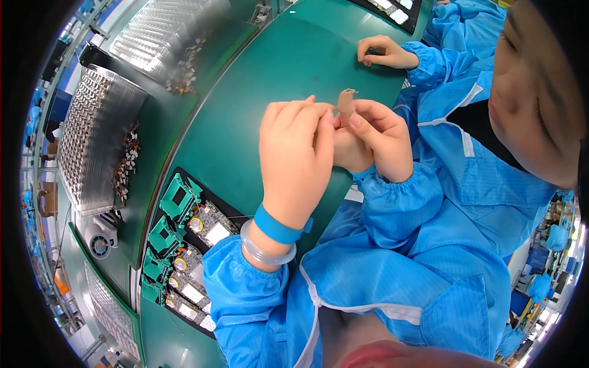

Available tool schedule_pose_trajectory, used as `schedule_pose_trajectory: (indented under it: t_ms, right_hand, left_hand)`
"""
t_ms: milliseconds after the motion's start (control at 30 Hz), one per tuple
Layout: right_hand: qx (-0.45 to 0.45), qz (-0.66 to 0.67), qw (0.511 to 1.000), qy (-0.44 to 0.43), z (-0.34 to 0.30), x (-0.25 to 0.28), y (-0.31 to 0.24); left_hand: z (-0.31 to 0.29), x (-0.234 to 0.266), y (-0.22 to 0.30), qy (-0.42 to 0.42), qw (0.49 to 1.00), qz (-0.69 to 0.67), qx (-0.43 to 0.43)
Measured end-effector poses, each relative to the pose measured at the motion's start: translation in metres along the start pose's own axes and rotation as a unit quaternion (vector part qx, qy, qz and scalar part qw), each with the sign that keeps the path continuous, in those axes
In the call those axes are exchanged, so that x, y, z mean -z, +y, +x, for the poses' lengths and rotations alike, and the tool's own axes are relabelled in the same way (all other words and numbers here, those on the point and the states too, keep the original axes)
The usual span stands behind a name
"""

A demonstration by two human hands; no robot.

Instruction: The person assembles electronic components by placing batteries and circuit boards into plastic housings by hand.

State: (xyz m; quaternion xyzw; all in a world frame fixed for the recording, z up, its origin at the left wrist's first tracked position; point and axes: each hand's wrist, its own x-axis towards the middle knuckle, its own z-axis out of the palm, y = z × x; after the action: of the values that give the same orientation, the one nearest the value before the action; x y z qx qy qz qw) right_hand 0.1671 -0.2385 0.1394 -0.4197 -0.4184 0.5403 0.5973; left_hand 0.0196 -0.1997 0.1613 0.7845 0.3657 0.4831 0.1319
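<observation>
Right fingers (365, 129) pinch beige piece (346, 102) | left fingers (324, 138): grip unclear | black tray (213, 199): green fixtures (175, 205), circuit boards (210, 216)

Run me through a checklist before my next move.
1. Right hand on the tan piece, apparently pinching it by thumb and finger: ok.
2. Left hand fingertips' grip: cannot tell, the fingers hide it.
3. Blue wrist strap around the left wrist: ok.
4. Circuit boards and green holders, clear of both your hands: ok.
5. Co-worker's hand at the green table's far side, apart from yours: ok.
</observation>
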Motion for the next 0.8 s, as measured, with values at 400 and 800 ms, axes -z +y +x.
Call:
schedule_pose_trajectory:
  t_ms: [400, 800]
  right_hand:
    - [-0.050, 0.109, 0.992, -0.025, 0.0033, 0.0008, -0.0011]
    - [-0.054, 0.103, 0.993, -0.014, 0.0023, 0.0007, 0.0002]
  left_hand:
    - [0.0073, 0.0012, -0.0030, -0.001, 0.987, 0.105, -0.120]
    - [0.0070, 0.0022, 0.0034, -0.002, 0.984, 0.128, -0.121]
